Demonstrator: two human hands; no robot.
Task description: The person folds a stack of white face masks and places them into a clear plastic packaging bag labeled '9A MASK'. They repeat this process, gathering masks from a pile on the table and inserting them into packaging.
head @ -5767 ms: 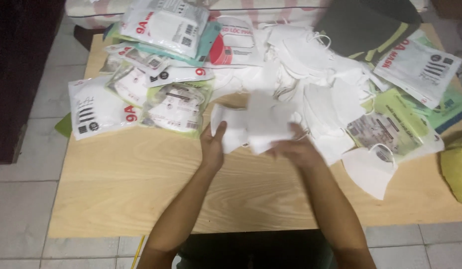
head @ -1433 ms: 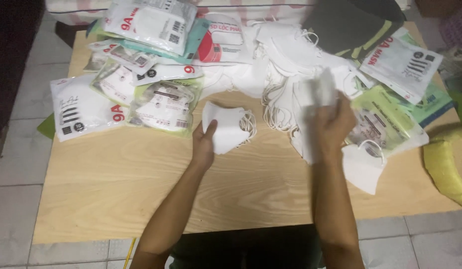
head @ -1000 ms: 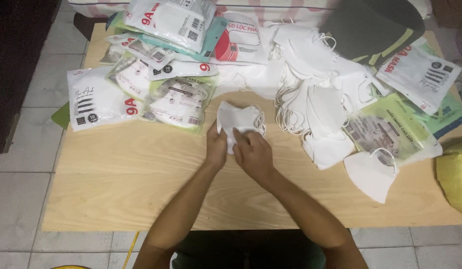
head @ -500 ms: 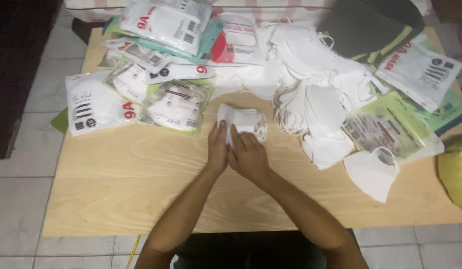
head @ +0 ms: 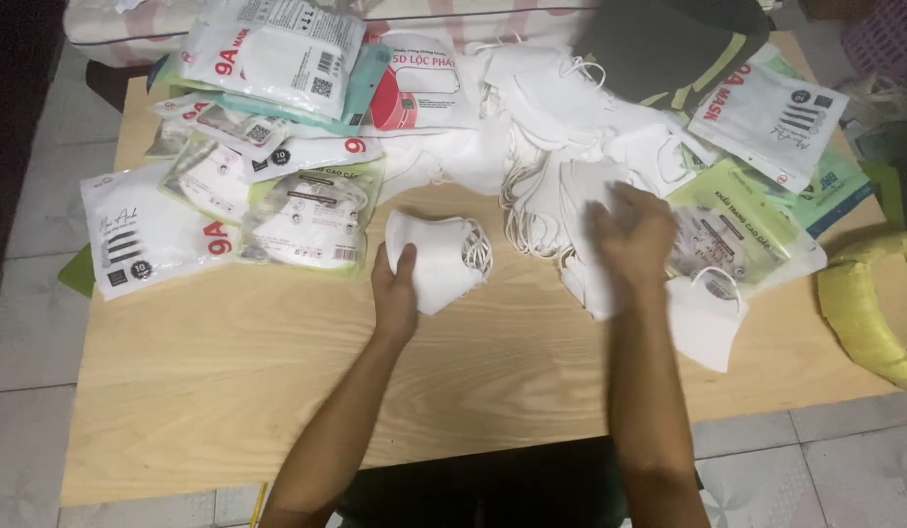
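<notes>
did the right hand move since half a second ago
Yes. The right hand left the small mask stack and went right, onto the loose mask pile.

Pale wooden table [head: 229, 391] on grey floor tiles [head: 43, 293], perhaps dimly lit.

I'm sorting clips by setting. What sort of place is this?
Probably a home workspace for packing face masks: a low wooden table on a tiled floor, heaped with loose white masks and sealed mask packets.
</notes>
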